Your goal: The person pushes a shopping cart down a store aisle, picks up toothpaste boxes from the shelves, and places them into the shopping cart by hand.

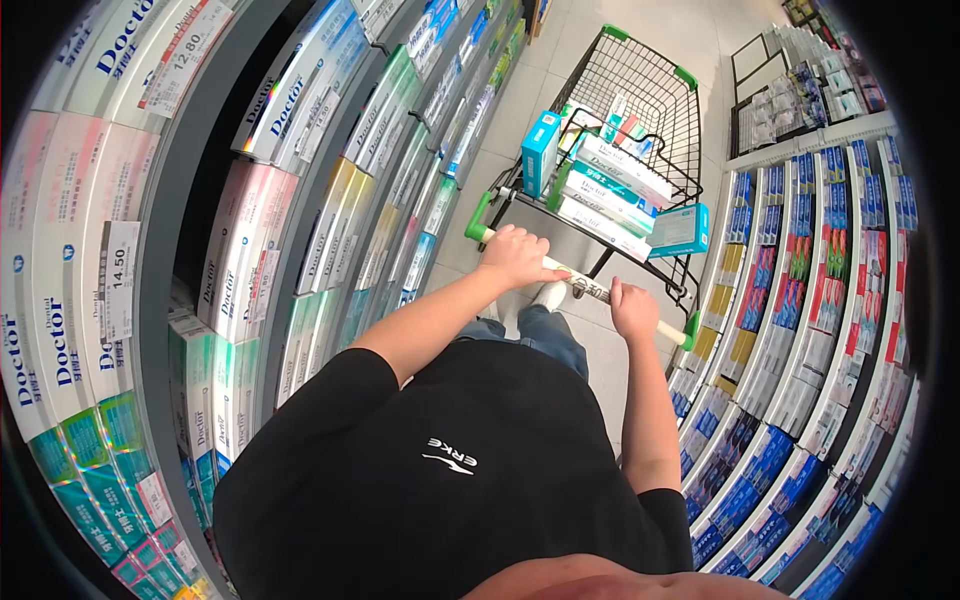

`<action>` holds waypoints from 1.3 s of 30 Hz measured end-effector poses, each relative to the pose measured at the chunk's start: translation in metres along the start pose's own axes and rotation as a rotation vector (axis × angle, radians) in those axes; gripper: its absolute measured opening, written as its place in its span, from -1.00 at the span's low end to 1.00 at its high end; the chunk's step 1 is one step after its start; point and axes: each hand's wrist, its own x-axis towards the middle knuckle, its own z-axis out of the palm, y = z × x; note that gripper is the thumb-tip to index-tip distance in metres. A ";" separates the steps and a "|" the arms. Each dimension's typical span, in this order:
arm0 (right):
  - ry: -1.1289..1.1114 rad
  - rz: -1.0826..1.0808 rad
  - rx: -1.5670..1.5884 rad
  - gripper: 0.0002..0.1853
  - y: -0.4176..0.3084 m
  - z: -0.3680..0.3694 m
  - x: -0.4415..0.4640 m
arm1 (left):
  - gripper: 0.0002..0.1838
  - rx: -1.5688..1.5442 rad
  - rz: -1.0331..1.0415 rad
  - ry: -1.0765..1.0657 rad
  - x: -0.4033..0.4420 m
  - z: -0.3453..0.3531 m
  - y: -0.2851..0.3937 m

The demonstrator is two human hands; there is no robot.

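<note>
My left hand [514,256] is wrapped round the pale handlebar [587,288] of a shopping cart [640,70], towards its left end. Further along the same bar, my right hand [633,309] is closed on it, thumb up, near the green right end. Several white toothpaste boxes [622,172], marked "Doctor", lie stacked in the cart's near part, with a green box [612,188] among them. A blue box [541,154] stands at the cart's left side, and another blue box [680,230] sits at its right. The stack partly hides what lies beneath.
Shelves of toothpaste boxes [270,90] with price tags [122,265] rise close on my left. Curved shelves of packaged goods [770,300] line the right. Ahead, the tiled aisle floor [560,50] runs past the cart. Hanging packs [800,95] fill a far-right rack.
</note>
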 end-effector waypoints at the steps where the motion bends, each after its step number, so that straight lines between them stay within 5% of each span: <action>1: -0.003 0.001 -0.012 -0.35 0.001 -0.001 0.003 | -0.21 -0.008 0.026 0.080 0.002 0.002 -0.001; 5: -0.004 -0.003 -0.028 -0.33 0.007 -0.003 0.017 | -0.29 -0.029 0.129 0.310 0.017 0.005 -0.009; 9: -0.026 0.003 -0.033 -0.33 0.008 -0.013 0.032 | -0.34 -0.107 0.126 0.287 0.031 -0.008 -0.010; 12: -0.015 -0.023 -0.034 -0.31 0.017 -0.014 0.043 | -0.42 -0.200 0.070 0.203 0.039 -0.026 -0.006; 15: -0.022 -0.051 -0.028 -0.30 0.027 -0.015 0.054 | -0.54 -0.281 -0.091 0.349 0.043 -0.042 -0.008; 21: -0.033 -0.083 -0.007 -0.30 0.042 -0.026 0.079 | -0.64 0.378 -0.224 0.620 0.035 -0.204 -0.083; 25: -0.043 -0.092 -0.011 -0.30 0.051 -0.034 0.096 | -0.53 0.821 -0.520 0.701 0.022 -0.299 -0.120; 27: -0.051 -0.101 -0.011 -0.29 0.054 -0.037 0.103 | -0.41 0.780 -0.741 0.583 0.011 -0.323 -0.137; 29: -0.055 -0.099 -0.013 -0.29 0.057 -0.042 0.110 | -0.28 0.891 -0.751 0.554 0.004 -0.338 -0.151; 31: -0.049 -0.120 -0.008 -0.28 0.059 -0.045 0.117 | -0.26 0.648 -1.073 0.253 0.004 -0.349 -0.154; 35: -0.055 -0.116 -0.001 -0.29 0.067 -0.047 0.127 | -0.24 0.335 -1.274 0.331 0.023 -0.366 -0.106; 39: -0.071 -0.100 0.015 -0.31 0.071 -0.049 0.134 | -0.30 0.632 -0.971 0.522 0.002 -0.322 -0.097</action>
